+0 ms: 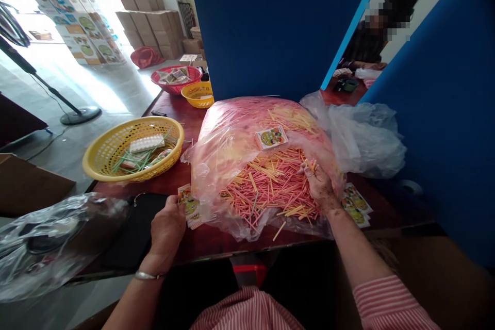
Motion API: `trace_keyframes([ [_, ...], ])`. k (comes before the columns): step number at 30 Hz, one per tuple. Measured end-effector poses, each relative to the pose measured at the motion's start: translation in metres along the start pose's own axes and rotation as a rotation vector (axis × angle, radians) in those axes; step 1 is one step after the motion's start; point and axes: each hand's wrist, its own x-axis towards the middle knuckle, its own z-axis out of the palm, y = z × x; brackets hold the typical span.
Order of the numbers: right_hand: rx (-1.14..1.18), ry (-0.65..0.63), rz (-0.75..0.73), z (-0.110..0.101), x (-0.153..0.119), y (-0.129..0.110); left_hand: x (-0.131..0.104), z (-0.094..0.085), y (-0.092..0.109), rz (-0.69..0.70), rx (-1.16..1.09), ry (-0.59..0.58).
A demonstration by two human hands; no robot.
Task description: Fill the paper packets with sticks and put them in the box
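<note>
A large clear plastic bag (222,152) lies open in front of me, full of thin pink and yellow sticks (270,180). My right hand (320,185) is over the right side of the pile, fingers closed around a few of the sticks. On top of the bag rests a small printed packet (271,137) with a yellow cartoon face. My left hand (169,224) is at the table's front left, its fingers curled at the edge of some similar printed packets (188,203). More packets (356,206) lie beside my right forearm.
On the left stands a yellow basket (93,165) with green sticks and white packs. Behind it are a red basket (157,81) and a smaller yellow one (193,100). A black pouch (135,232) and crumpled plastic (369,139) flank the bag. Blue partitions (278,26) rise behind; a person (365,49) sits beyond.
</note>
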Motion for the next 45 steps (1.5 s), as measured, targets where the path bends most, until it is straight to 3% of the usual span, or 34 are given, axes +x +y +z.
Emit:
trace_keyframes([
  [3,0.138,0.055,0.074,-0.002,0.002,-0.001,-0.001,-0.003,-0.005,0.111,0.030,0.248],
  [7,0.311,0.099,0.136,-0.002,0.004,-0.003,0.002,-0.015,-0.012,0.167,-0.169,0.515],
  [11,0.569,0.165,0.239,0.003,0.004,-0.011,-0.004,-0.040,0.012,0.124,-0.513,0.676],
  [13,0.658,0.150,0.288,0.008,0.002,-0.017,-0.012,-0.046,0.039,0.126,-0.771,0.552],
  [16,0.679,0.076,0.308,0.018,-0.004,-0.026,-0.026,-0.038,0.084,0.283,-1.109,0.085],
  [20,0.596,0.006,0.288,0.028,-0.011,-0.035,-0.042,-0.009,0.129,0.526,-1.044,-0.146],
  [26,0.553,-0.060,0.270,0.025,-0.012,-0.050,-0.046,0.013,0.150,0.756,-0.890,-0.167],
  [31,0.527,-0.059,0.200,0.022,-0.012,-0.071,-0.046,0.019,0.151,0.740,-0.893,-0.199],
  [36,0.656,-0.051,0.073,0.024,-0.014,-0.089,-0.049,0.025,0.149,0.793,-0.876,-0.237],
  [42,0.705,-0.143,0.180,0.035,-0.023,-0.084,-0.049,0.031,0.149,0.817,-0.878,-0.250],
  [45,0.766,-0.073,0.222,0.037,-0.022,-0.084,-0.048,0.031,0.149,0.840,-0.844,-0.256],
])
